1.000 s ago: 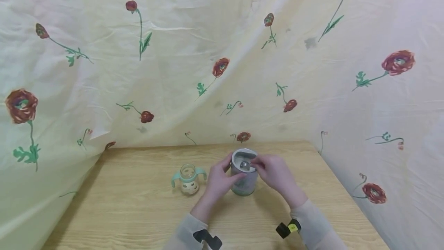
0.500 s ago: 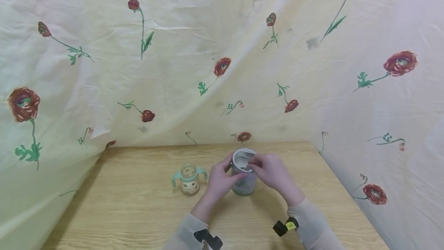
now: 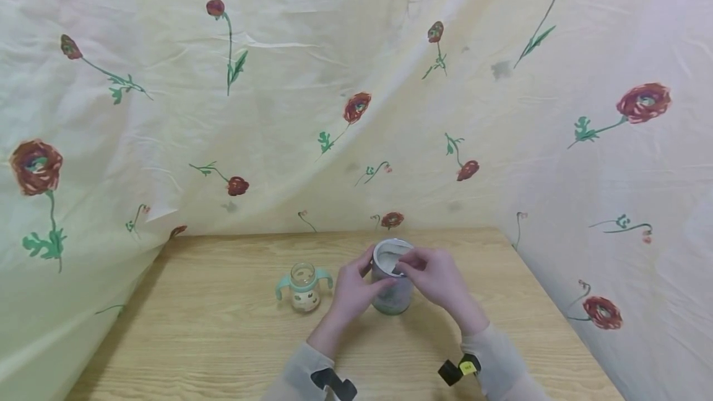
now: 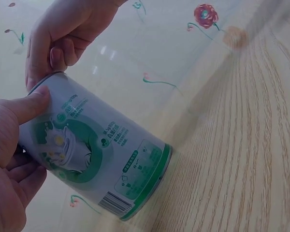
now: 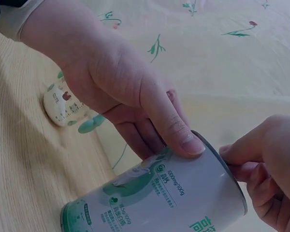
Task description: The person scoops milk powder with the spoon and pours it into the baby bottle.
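A cylindrical milk powder can [image 3: 393, 299] with a white and green label stands on the table without a lid. My left hand [image 3: 352, 293] grips its upper side, thumb on the near side near the rim; in the left wrist view the thumb [image 4: 31, 104] lies across the label. Over the can's mouth, my right hand [image 3: 440, 280] pinches a scoop [image 3: 397, 270], of which only a small grey part shows; its bowl is hidden inside the can. In the right wrist view, the right fingertips [image 5: 229, 157] reach in past the metal rim [image 5: 222, 164].
A clear baby bottle [image 3: 304, 294] with two mint-green handles stands uncapped left of the can. The wooden table [image 3: 223, 339] meets a flower-printed cloth [image 3: 278, 110] at the back and sides.
A second ago the scoop's round bowl showed inside the can; now it is mostly out of sight. My right hand has shifted slightly toward the left and down. The left hand stays put.
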The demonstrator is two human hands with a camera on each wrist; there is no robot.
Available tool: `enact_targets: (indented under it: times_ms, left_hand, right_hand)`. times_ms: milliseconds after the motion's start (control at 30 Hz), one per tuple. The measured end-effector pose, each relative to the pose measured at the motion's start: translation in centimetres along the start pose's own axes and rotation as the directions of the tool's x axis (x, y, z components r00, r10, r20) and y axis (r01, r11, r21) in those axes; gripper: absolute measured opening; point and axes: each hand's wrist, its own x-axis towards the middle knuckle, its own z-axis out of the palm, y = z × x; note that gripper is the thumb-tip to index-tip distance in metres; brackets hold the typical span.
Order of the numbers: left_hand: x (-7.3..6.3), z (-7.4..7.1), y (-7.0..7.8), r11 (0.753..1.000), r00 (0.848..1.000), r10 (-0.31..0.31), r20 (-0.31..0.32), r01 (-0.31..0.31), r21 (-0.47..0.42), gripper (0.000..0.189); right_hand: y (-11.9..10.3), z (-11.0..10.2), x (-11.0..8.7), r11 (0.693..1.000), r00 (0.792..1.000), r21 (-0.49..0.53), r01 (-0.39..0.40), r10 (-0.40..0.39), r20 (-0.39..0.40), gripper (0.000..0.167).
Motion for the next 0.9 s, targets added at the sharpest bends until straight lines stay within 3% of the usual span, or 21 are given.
enact_targets:
  times_ms: [333,600,900]
  left_hand:
    - [-0.1,0.1,0.1,0.999,0.999,-0.040,0.001,0.040,0.000,0.081]
    - [-0.3,0.1,-0.1,0.999,0.999,-0.053,-0.001,0.053,0.001,0.081]
    - [-0.2,0.2,0.0,0.998,0.998,-0.067,-0.003,0.067,-0.006,0.083]
  right_hand:
    - [-0.3,0.1,-0.7,0.968,0.985,0.204,-0.146,0.161,-0.061,0.005]
    - [-0.3,0.2,-1.4,0.930,0.961,0.288,-0.230,0.264,-0.083,0.013]
    - [-0.1,0.3,-2.0,0.861,0.901,0.409,-0.303,0.398,-0.171,0.022]
